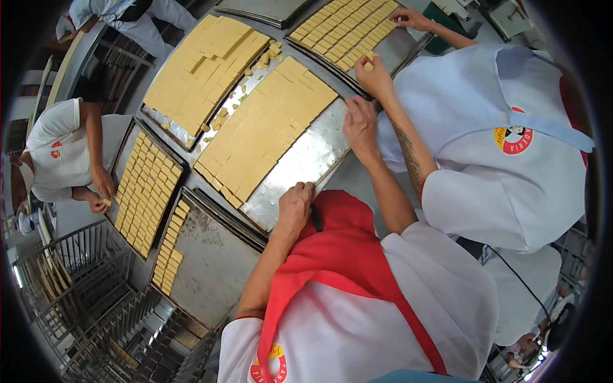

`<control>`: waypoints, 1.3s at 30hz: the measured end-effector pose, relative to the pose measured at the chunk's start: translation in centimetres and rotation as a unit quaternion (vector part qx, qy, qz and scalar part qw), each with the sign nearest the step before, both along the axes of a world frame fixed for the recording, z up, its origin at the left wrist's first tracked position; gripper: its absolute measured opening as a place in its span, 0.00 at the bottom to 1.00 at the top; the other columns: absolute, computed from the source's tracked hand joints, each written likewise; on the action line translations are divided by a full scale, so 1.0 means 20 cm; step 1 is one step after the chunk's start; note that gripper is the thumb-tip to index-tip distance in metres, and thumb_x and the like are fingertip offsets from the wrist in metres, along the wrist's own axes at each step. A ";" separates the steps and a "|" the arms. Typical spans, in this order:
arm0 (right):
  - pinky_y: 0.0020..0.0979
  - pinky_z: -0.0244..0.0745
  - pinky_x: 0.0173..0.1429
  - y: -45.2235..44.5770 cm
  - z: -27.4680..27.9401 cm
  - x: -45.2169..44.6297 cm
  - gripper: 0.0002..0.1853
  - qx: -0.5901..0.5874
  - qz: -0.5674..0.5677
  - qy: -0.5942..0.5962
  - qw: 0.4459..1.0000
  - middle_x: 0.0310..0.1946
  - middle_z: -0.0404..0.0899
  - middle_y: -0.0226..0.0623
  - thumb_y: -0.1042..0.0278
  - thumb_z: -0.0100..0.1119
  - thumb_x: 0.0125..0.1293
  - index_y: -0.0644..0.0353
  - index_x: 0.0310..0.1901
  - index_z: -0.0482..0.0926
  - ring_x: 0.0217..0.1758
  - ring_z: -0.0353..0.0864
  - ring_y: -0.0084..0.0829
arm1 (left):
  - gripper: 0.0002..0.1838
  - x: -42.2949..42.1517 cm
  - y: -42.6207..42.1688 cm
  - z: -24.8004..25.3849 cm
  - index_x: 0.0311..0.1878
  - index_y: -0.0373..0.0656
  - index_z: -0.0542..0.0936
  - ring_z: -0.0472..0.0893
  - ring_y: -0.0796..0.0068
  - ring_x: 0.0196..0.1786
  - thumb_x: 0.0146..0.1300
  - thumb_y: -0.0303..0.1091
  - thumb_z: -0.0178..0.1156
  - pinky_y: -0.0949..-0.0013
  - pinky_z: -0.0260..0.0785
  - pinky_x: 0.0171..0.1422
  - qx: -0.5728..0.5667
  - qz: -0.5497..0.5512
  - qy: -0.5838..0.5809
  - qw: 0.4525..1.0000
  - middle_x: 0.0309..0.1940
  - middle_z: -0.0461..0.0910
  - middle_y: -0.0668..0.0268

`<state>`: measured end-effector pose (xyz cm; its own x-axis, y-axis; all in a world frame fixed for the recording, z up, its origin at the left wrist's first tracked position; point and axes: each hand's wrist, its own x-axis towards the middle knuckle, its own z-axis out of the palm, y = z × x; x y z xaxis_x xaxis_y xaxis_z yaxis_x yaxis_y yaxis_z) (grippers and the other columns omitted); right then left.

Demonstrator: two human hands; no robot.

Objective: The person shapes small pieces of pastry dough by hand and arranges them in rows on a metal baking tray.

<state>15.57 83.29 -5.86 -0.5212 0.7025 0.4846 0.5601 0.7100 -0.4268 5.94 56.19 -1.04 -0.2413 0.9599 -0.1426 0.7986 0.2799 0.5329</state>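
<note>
A shiny metal tray (308,157) lies in front of me, its far part covered by a flat slab of yellow dough (265,124) cut into small pieces. Curled over the tray's near edge is my left hand (295,207), with its fingertips on the rim. My right hand (362,124) has bent fingers at the tray's right corner. Both hands appear to grip the tray; the thumbs are partly hidden. Dough scraps (220,119) lie between this slab and a second, larger cut slab (204,70) beyond it.
At the right, a co-worker's hands (375,75) set pieces on a tray of dough bars (345,29). Another person (67,150) works at a filled tray (145,185) on the left. A partly filled dark tray (214,262) and metal racks (76,274) stand at lower left.
</note>
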 end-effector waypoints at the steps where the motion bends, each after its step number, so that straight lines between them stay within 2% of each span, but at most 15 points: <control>1: 0.51 0.73 0.65 -0.04 0.02 -0.03 0.22 0.002 0.000 -0.001 1.000 0.57 0.81 0.45 0.75 0.66 0.60 0.61 0.58 0.84 0.61 0.77 0.49 | 0.16 0.00 0.00 -0.01 0.48 0.41 0.78 0.85 0.48 0.45 0.55 0.20 0.65 0.50 0.79 0.48 0.002 0.000 -0.001 1.000 0.42 0.82 0.52; 3: 0.45 0.80 0.58 -0.10 0.06 -0.13 0.25 -0.377 -0.040 0.070 0.923 0.58 0.81 0.45 0.76 0.67 0.66 0.65 0.66 0.80 0.57 0.82 0.43 | 0.14 0.00 0.01 -0.04 0.49 0.41 0.78 0.86 0.47 0.43 0.59 0.22 0.63 0.50 0.80 0.46 -0.011 -0.008 0.010 1.000 0.41 0.82 0.51; 4: 0.45 0.80 0.58 -0.10 0.08 -0.17 0.25 -0.372 -0.039 0.071 0.925 0.58 0.81 0.45 0.76 0.67 0.66 0.65 0.66 0.80 0.57 0.82 0.43 | 0.14 0.00 0.02 -0.05 0.49 0.41 0.78 0.86 0.47 0.43 0.59 0.22 0.63 0.50 0.80 0.46 -0.006 -0.007 0.010 1.000 0.41 0.82 0.51; 5: 0.47 0.80 0.56 -0.11 0.10 -0.22 0.26 -0.486 -0.089 0.173 0.852 0.58 0.80 0.44 0.73 0.68 0.67 0.67 0.67 0.78 0.58 0.81 0.43 | 0.13 -0.01 0.02 -0.07 0.49 0.41 0.79 0.86 0.47 0.42 0.61 0.22 0.63 0.50 0.80 0.45 0.003 -0.008 0.011 1.000 0.40 0.82 0.50; 7: 0.50 0.81 0.53 -0.12 0.13 -0.29 0.31 -0.669 -0.178 0.354 0.629 0.59 0.78 0.43 0.66 0.69 0.69 0.70 0.70 0.74 0.61 0.79 0.41 | 0.12 0.00 0.01 -0.06 0.49 0.40 0.79 0.86 0.47 0.40 0.62 0.23 0.62 0.50 0.80 0.45 0.011 -0.005 0.009 1.000 0.39 0.82 0.50; 11: 0.54 0.80 0.53 0.00 0.18 -0.41 0.29 -0.629 -0.209 0.317 0.678 0.60 0.77 0.46 0.61 0.69 0.70 0.67 0.68 0.76 0.60 0.77 0.40 | 0.08 0.00 0.02 -0.08 0.47 0.39 0.80 0.86 0.47 0.39 0.65 0.25 0.61 0.50 0.80 0.42 0.016 -0.001 0.015 1.000 0.37 0.82 0.50; 14: 0.55 0.76 0.53 0.07 0.15 -0.48 0.20 -0.625 -0.286 0.307 0.657 0.53 0.79 0.39 0.59 0.67 0.72 0.62 0.59 0.80 0.51 0.77 0.37 | 0.07 0.01 0.01 -0.08 0.45 0.39 0.81 0.86 0.48 0.38 0.64 0.25 0.61 0.51 0.80 0.41 0.030 0.014 0.012 0.999 0.36 0.82 0.51; 16: 0.56 0.72 0.51 0.13 0.06 -0.48 0.11 -0.650 -0.293 0.358 0.603 0.39 0.78 0.32 0.58 0.65 0.74 0.56 0.46 0.80 0.41 0.75 0.33 | 0.06 0.01 0.02 -0.08 0.44 0.40 0.81 0.86 0.49 0.38 0.64 0.24 0.61 0.51 0.80 0.40 0.043 0.022 0.007 0.999 0.35 0.82 0.51; 20: 0.56 0.72 0.55 0.17 0.03 -0.46 0.13 -0.662 -0.276 0.378 0.585 0.25 0.70 0.29 0.57 0.63 0.75 0.51 0.34 0.75 0.31 0.71 0.32 | 0.06 0.02 0.03 -0.09 0.43 0.39 0.81 0.86 0.50 0.37 0.63 0.24 0.60 0.52 0.80 0.40 0.044 0.014 0.023 0.999 0.35 0.82 0.51; 25: 0.57 0.79 0.58 0.18 -0.03 -0.45 0.14 -0.680 -0.228 0.449 0.533 0.25 0.69 0.30 0.60 0.65 0.74 0.55 0.32 0.73 0.32 0.73 0.34 | 0.07 0.03 0.03 -0.09 0.43 0.38 0.80 0.86 0.50 0.37 0.62 0.23 0.60 0.52 0.81 0.40 0.054 0.010 0.028 0.998 0.35 0.82 0.50; 28: 0.49 0.85 0.49 0.14 -0.01 -0.49 0.10 -0.648 -0.222 0.409 0.603 0.31 0.77 0.35 0.65 0.67 0.72 0.60 0.37 0.78 0.34 0.79 0.36 | 0.07 0.03 0.03 -0.09 0.43 0.38 0.80 0.86 0.49 0.38 0.61 0.23 0.60 0.52 0.81 0.40 0.044 0.005 0.018 0.999 0.36 0.82 0.49; 30: 0.44 0.86 0.42 0.11 0.00 -0.52 0.10 -0.572 -0.221 0.329 0.718 0.39 0.84 0.42 0.70 0.68 0.71 0.67 0.46 0.82 0.38 0.85 0.39 | 0.08 0.03 0.02 -0.09 0.44 0.37 0.80 0.86 0.49 0.39 0.61 0.23 0.60 0.51 0.81 0.42 0.048 0.011 0.010 0.999 0.37 0.82 0.49; 33: 0.43 0.87 0.43 0.09 0.00 -0.53 0.16 -0.555 -0.232 0.335 0.725 0.44 0.87 0.48 0.70 0.68 0.71 0.72 0.55 0.82 0.39 0.88 0.42 | 0.09 0.03 0.02 -0.10 0.45 0.37 0.80 0.85 0.49 0.40 0.61 0.23 0.61 0.50 0.81 0.42 0.052 0.014 0.007 0.999 0.37 0.82 0.49; 37: 0.44 0.86 0.40 0.19 0.00 -0.53 0.14 -0.594 -0.157 0.301 0.730 0.46 0.87 0.48 0.68 0.69 0.69 0.71 0.49 0.83 0.43 0.88 0.42 | 0.11 0.03 0.02 -0.10 0.48 0.40 0.82 0.85 0.48 0.41 0.64 0.24 0.58 0.49 0.79 0.44 0.037 0.022 0.007 0.999 0.37 0.82 0.51; 39: 0.46 0.88 0.38 0.22 0.01 -0.55 0.15 -0.628 -0.170 0.325 0.686 0.48 0.87 0.51 0.67 0.68 0.70 0.72 0.49 0.83 0.41 0.90 0.45 | 0.09 0.03 0.01 -0.10 0.47 0.41 0.81 0.85 0.48 0.40 0.64 0.25 0.58 0.49 0.79 0.43 0.053 0.023 0.004 0.998 0.37 0.82 0.51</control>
<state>4.54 87.70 -5.75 -0.1843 0.8059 -0.5627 0.0028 -0.5720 -0.8202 6.62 56.47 -3.03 -0.2862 0.9574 -0.0383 0.7905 0.2585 0.5552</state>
